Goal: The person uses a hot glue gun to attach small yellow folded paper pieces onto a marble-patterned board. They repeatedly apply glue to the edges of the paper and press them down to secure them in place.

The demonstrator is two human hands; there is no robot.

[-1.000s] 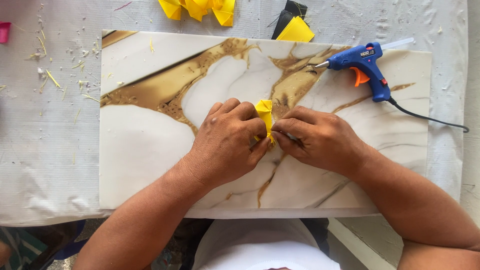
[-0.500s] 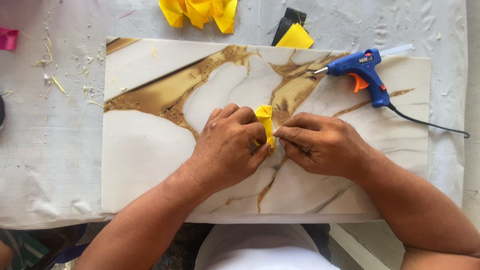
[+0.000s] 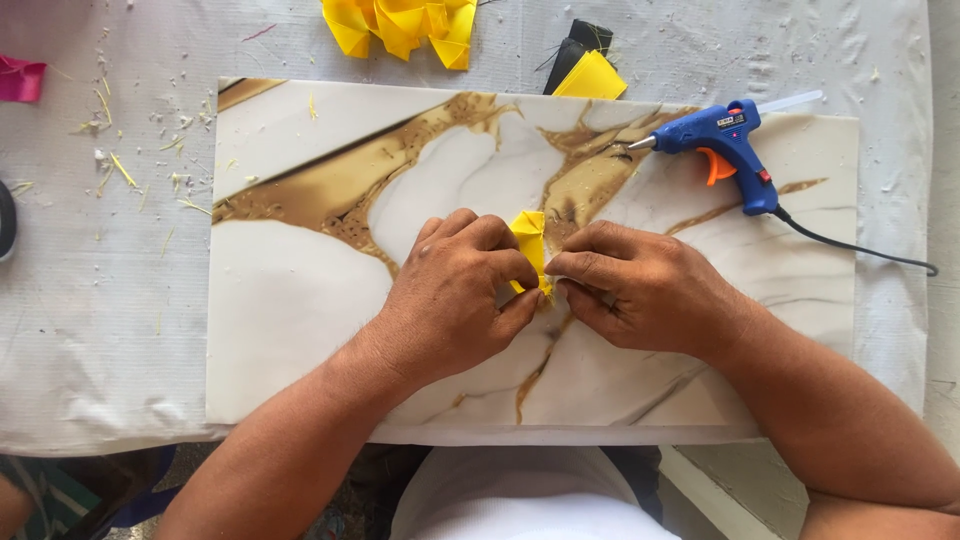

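A small folded yellow piece [image 3: 529, 233] is pinched between both my hands at the middle of a white and gold marble-patterned board [image 3: 300, 330]. My left hand [image 3: 455, 300] grips its left side with curled fingers. Against its right side my right hand [image 3: 640, 285] presses with thumb and fingertips. Most of the piece is hidden by my fingers.
A blue hot glue gun [image 3: 722, 145] with an orange trigger lies on the board's far right, its black cord [image 3: 860, 250] trailing right. Folded yellow pieces [image 3: 400, 22], a yellow and black piece [image 3: 585, 68], a pink scrap [image 3: 20, 78] and yellow shreds [image 3: 120, 170] lie on the white cloth.
Both hands have stayed on the yellow piece with only small finger shifts. The view has shifted slightly.
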